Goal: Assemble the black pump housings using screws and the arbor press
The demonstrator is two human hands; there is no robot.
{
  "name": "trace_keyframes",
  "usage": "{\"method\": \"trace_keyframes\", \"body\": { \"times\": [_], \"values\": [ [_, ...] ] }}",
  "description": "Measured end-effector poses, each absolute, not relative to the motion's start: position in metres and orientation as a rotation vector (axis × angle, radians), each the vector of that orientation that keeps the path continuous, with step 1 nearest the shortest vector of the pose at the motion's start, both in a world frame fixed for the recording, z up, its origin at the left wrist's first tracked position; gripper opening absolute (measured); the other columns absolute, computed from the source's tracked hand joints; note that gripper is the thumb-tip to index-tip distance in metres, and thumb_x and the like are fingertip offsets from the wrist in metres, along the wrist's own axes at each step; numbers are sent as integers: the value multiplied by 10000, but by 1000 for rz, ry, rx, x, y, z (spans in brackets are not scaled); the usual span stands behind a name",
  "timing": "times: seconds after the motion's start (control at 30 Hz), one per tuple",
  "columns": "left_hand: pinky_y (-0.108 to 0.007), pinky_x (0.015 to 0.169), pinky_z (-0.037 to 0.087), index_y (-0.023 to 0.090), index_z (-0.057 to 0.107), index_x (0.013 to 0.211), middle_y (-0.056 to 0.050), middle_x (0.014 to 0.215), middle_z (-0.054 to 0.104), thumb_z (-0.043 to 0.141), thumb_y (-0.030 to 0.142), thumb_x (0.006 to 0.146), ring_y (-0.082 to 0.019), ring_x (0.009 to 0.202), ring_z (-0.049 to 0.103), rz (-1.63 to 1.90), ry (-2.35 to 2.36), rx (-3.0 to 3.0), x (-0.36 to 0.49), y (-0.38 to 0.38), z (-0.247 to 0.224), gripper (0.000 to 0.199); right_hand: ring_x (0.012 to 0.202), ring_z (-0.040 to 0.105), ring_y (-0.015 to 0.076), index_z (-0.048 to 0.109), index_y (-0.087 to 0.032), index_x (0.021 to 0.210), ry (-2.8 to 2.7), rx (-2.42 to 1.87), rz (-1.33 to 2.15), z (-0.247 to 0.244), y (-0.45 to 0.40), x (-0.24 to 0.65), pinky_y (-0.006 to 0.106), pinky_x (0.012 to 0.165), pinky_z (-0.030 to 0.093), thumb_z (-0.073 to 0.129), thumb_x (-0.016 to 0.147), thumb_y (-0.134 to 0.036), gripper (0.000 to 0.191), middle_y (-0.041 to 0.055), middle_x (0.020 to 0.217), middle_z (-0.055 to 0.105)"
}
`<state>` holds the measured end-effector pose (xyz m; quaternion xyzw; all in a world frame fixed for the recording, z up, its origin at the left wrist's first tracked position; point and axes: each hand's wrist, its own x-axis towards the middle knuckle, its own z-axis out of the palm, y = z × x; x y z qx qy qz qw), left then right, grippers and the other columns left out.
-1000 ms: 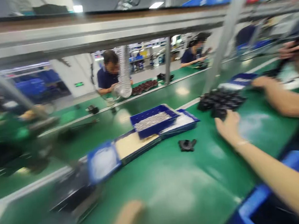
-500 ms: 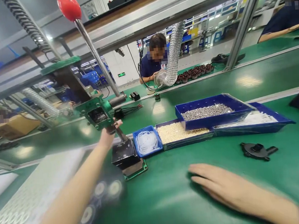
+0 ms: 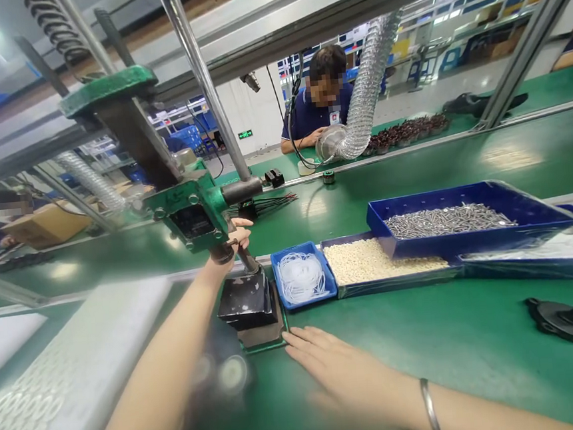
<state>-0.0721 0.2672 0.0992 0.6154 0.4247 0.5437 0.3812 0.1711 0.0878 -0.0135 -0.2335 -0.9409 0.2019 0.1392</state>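
Note:
A green hand press [image 3: 193, 213] with a long steel lever stands left of centre, a black block [image 3: 246, 295] on its base. My left hand [image 3: 238, 236] reaches behind the press's lower ram, fingers partly hidden by it; whether it grips anything does not show. My right hand [image 3: 329, 358] lies palm down at the right edge of the press base, its fingers stretched out and holding nothing. Beside the base is a small blue tray [image 3: 304, 273] of clear rings. A black plastic part [image 3: 569, 324] lies on the bench at the right.
Blue trays hold cream pellets [image 3: 381, 260], metal screws [image 3: 447, 219] and white parts [image 3: 564, 244]. Blurred round parts [image 3: 233, 373] lie near my left forearm, beside a white sheet [image 3: 78, 354] with rings. A person [image 3: 324, 98] sits across the bench by a duct [image 3: 369, 94].
My right hand has moved left to the press base. The view has shifted, so the press looks nearer and the trays sit further right. My left hand stays at the ram.

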Motion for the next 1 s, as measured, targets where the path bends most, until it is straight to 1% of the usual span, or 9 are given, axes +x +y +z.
{"method": "trace_keyframes", "body": {
  "times": [0.13,0.27,0.37,0.43,0.53,0.67,0.83,0.9,1.0],
  "values": [
    [-239,512,356,170,623,902,78,519,410,657,319,727,-97,483,423,1332,1175,1627,-70,262,106,232,1470,193,285,271,-148,1533,-2739,-671,575,-7,87,168,477,1229,169,565,948,-398,700,100,1591,227],
    [-288,638,467,180,656,857,-7,678,612,689,416,741,-174,669,591,1093,1321,1767,-86,231,129,265,1442,270,266,311,-154,1512,-2704,-719,555,2,84,169,452,1217,215,550,957,-381,645,95,1577,277],
    [-325,703,500,190,693,819,-36,761,693,813,430,616,-243,753,644,785,1403,1894,-102,192,145,336,1380,371,240,385,-164,1464,-2606,-765,552,5,82,172,403,1181,300,540,967,-351,553,91,1520,386],
    [-351,779,514,209,708,927,-46,910,729,885,383,499,-283,851,662,574,1394,2007,-105,169,145,495,1326,428,232,434,-163,1423,-2548,-790,548,4,82,173,381,1147,349,540,970,-335,496,94,1452,468],
    [-412,961,464,230,621,1168,-82,1199,664,876,314,485,-337,1100,603,300,1378,2394,-96,150,131,734,1278,463,238,491,-152,1362,-2527,-792,519,2,83,172,382,1114,380,562,956,-298,437,108,1391,512],
    [-473,997,432,193,584,1189,-135,1201,635,820,326,563,-371,1133,572,218,1380,2565,-82,149,117,683,1252,480,237,552,-148,1283,-2523,-788,463,-3,83,172,379,1098,389,565,946,-253,353,109,1371,520],
    [-445,1046,407,258,380,1427,-121,1406,507,827,300,576,-349,1272,484,111,1331,2583,-81,151,122,962,1209,513,230,600,-152,1214,-2502,-791,438,-6,84,174,374,1072,409,561,940,-222,286,92,1332,553],
    [-428,1021,428,267,401,1408,-104,1379,530,833,292,568,-333,1238,512,63,1356,2564,-82,150,123,945,1204,518,229,609,-154,1204,-2489,-786,444,-7,85,175,374,1068,411,564,937,-216,278,89,1326,559],
    [-410,964,462,240,514,1269,-98,1280,593,819,285,568,-322,1157,566,110,1432,2541,-79,147,123,765,1194,525,228,621,-154,1194,-2475,-777,458,-7,85,175,373,1062,413,566,933,-206,271,89,1318,566]
  ]
}}
